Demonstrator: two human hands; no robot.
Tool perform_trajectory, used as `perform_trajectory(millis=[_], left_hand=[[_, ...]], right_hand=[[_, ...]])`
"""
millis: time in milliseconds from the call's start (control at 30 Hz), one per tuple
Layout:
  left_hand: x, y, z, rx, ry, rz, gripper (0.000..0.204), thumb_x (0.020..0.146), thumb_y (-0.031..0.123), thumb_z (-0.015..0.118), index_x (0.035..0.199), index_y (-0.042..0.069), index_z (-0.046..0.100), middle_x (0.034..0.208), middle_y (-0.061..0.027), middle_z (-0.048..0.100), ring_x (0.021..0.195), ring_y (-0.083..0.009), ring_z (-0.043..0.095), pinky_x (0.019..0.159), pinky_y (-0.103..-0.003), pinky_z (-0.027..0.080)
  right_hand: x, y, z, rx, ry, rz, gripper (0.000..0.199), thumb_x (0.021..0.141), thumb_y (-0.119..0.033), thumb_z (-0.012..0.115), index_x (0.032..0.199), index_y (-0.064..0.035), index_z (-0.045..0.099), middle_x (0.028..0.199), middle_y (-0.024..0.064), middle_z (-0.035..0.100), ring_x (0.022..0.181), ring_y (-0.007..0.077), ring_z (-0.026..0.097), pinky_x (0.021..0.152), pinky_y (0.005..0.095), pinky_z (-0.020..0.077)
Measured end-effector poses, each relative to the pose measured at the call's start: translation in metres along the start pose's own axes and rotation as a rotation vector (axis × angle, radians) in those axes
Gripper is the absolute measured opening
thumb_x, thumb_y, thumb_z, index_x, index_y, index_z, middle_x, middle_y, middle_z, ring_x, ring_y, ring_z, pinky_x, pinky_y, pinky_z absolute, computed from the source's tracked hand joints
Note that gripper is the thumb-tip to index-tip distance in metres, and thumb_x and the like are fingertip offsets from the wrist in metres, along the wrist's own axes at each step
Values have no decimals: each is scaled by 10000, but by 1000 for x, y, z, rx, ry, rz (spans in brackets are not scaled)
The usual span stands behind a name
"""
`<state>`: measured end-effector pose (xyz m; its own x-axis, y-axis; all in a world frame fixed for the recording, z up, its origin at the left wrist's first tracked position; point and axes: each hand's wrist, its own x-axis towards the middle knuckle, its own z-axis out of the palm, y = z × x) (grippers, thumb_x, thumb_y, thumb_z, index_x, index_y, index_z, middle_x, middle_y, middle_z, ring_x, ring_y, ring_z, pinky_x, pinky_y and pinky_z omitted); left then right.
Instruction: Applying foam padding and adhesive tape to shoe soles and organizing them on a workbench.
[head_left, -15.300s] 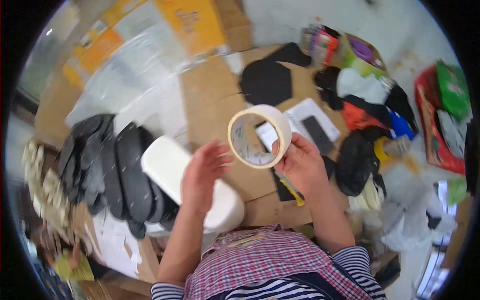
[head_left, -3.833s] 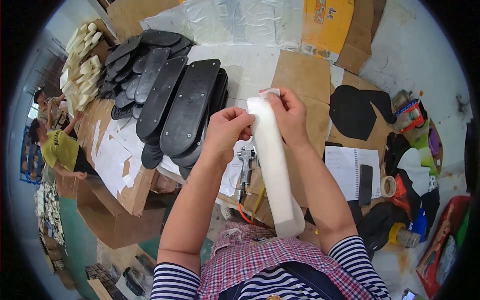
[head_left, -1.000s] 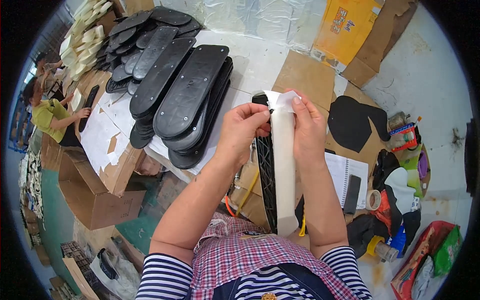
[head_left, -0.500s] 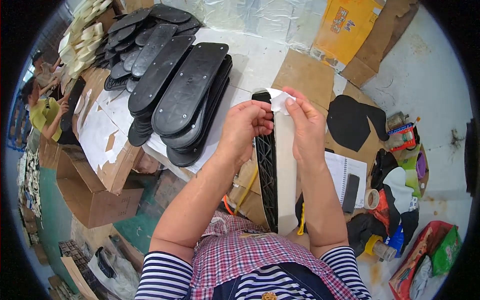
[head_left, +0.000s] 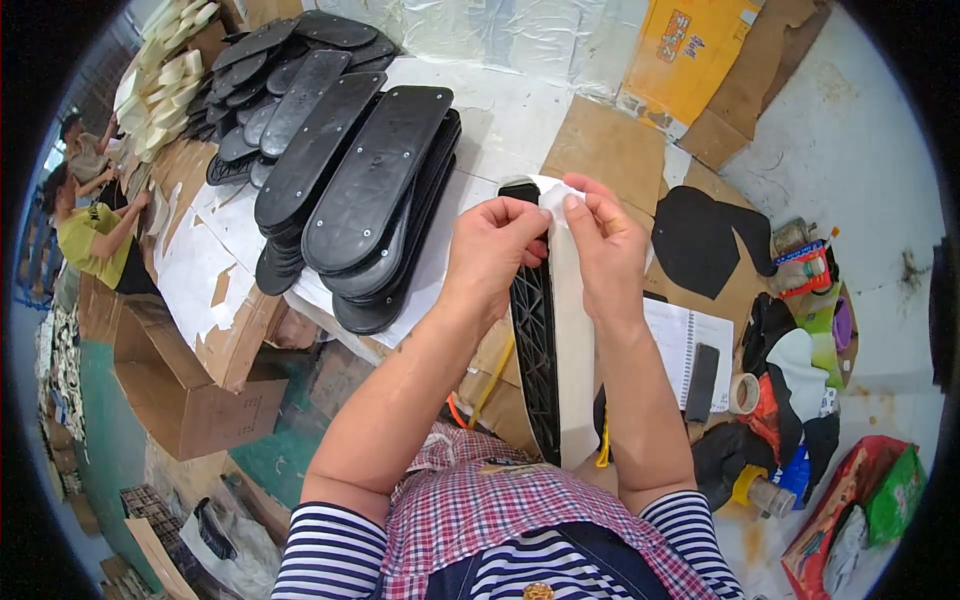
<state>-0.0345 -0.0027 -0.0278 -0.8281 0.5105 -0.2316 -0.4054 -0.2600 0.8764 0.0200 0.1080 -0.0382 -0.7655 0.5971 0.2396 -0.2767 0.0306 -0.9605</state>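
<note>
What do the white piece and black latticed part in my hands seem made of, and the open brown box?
White piece: perhaps foam, smooth and matte, judging by its pale surface, though fabric is possible.
Black latticed part: likely moulded plastic, low sheen, from its regular crisscross ribs.
Open brown box: apparently matte cardboard, from its thin folded walls.

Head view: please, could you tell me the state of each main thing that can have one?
Left hand: closed at white strip's edge
Right hand: closed on white strip
White strip: held at pad's upper end
Long white pad: beside black lattice part
Black plates: stacked
Notebook: open
Phone: dark side up
Cardboard box: open
</note>
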Motion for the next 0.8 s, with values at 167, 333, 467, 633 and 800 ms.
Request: perform_trajectory(millis=[167, 333, 467, 633, 800], left_hand=[[1, -1, 3, 20, 51, 1, 83, 786, 80, 654, 787, 12, 606, 694, -33, 595, 563, -99, 545, 502, -217, 431], [-1, 0, 5, 41, 69, 16, 76, 781, 66, 652, 797, 7, 606, 704, -33, 598, 574, -102, 552, 507, -219, 434], [-3, 2, 7, 23, 53, 7, 69, 783, 57, 642, 810, 3, 607, 715, -36, 601, 583, -105, 559, 518, -224, 442], [-3, -1, 6, -94, -44, -38, 64, 801, 68, 606, 822, 7, 604, 727, -48, 603, 587, -122, 571, 531, -234, 458], [-5, 3, 5, -188, -104, -86, 60, 811, 68, 576, 816, 13, 600, 727, -55, 598, 590, -134, 577, 545, -239, 470]], right_hand=[[-1, 2, 0, -57, 32, -35, 114, 825, -69, 628, 815, 44, 621, 1099, 87, 584, 842, 89, 537, 706, 226, 447], [-2, 8, -2, -140, 39, -102, 110, 790, -65, 646, 812, 40, 621, 1093, 111, 584, 943, 162, 569, 783, 274, 462], [-7, 4, -6, -117, 11, -161, 70, 768, -21, 639, 819, 25, 627, 1131, 131, 554, 1018, 194, 552, 837, 295, 454], [-12, -1, -15, -300, -13, -423, 174, 749, 84, 601, 894, -2, 645, 1168, 132, 521, 1086, 227, 527, 907, 331, 431], [-17, -1, -23, -208, -115, -521, 314, 746, 169, 535, 956, -29, 657, 1207, 148, 484, 1119, 264, 513, 958, 347, 403]])
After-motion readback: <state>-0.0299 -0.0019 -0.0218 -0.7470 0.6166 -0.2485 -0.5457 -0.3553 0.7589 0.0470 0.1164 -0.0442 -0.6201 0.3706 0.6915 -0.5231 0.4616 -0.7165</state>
